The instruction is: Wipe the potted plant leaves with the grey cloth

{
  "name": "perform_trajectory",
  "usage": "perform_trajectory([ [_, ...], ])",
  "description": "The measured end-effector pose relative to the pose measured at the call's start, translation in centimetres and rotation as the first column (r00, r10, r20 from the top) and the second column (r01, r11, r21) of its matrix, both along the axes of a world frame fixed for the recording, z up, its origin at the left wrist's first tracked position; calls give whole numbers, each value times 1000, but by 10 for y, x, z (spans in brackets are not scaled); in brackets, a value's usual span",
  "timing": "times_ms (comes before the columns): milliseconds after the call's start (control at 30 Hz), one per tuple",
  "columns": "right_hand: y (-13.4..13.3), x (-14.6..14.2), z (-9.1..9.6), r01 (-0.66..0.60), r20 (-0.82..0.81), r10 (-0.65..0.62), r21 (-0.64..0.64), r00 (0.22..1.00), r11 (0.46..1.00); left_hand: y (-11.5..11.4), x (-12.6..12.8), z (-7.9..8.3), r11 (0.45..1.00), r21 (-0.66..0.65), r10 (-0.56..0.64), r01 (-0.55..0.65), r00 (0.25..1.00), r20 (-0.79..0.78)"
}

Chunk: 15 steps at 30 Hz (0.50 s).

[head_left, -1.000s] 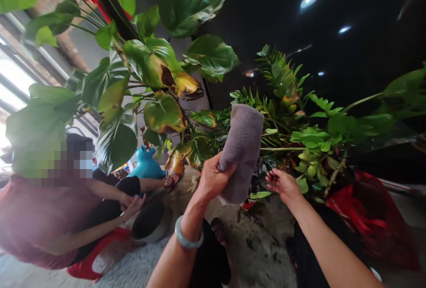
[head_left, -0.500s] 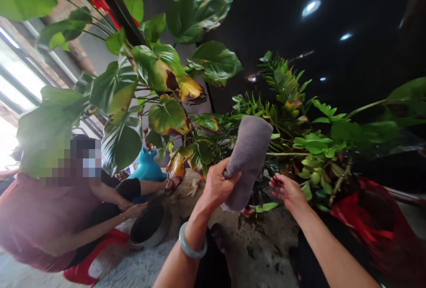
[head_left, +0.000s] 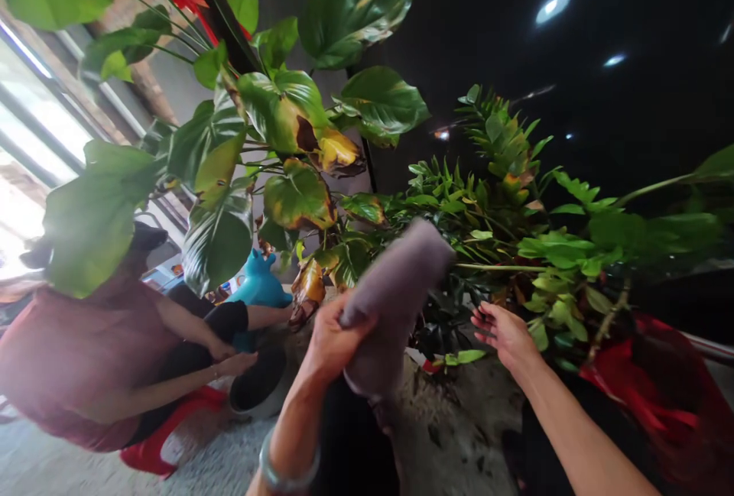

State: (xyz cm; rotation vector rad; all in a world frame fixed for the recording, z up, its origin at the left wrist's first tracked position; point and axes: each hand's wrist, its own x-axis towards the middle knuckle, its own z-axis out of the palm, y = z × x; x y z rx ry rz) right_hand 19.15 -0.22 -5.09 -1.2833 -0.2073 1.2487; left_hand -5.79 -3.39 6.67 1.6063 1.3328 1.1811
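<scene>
Grey cloth (head_left: 398, 297) is held mid-scene by the left hand (head_left: 334, 337). The right hand (head_left: 505, 334) is half curled near green leaves (head_left: 556, 248); its hold, and how much is done, cannot be told. Browned leaves (head_left: 298, 196) are seen left.

The bangle (head_left: 280, 481) is pale, trousers (head_left: 355, 435) apparently black.

Shows a rough grey floor (head_left: 200, 456), strewn with leaf scraps (head_left: 434, 433) near the middle. Bears a red stool (head_left: 154, 446) at left, a round bucket (head_left: 274, 398) just beside it, a blue animal-shaped toy (head_left: 260, 283) beyond, and a red bag (head_left: 636, 397) at far right.
</scene>
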Motion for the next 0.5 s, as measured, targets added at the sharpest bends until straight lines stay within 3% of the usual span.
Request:
perform_trajectory([
  [67,0,-2,1,-4,2,4,-9,1000,1000,17,2,-1,962,43,256,-268,950,179],
  [133,0,-3,2,0,6,0,-19,1000,1000,25,9,-18,931,-43,361,-363,894,266],
  [200,0,-4,1,7,11,-7,-27,1000,1000,17,16,-42,937,-212,326,-276,909,258],
  [300,0,-3,0,10,13,-10,-34,1000,999,-16,15,-66,888,-458,96,30,964,249],
  [367,0,-2,0,6,12,-5,-34,1000,999,-34,7,-62,851,-510,36,124,956,291],
  [400,0,-2,0,2,11,-1,-32,1000,999,-38,2,-53,863,-493,53,108,952,302],
  [500,0,-2,0,-10,11,11,-27,1000,1000,-18,-8,-18,952,-277,217,-130,924,314],
])
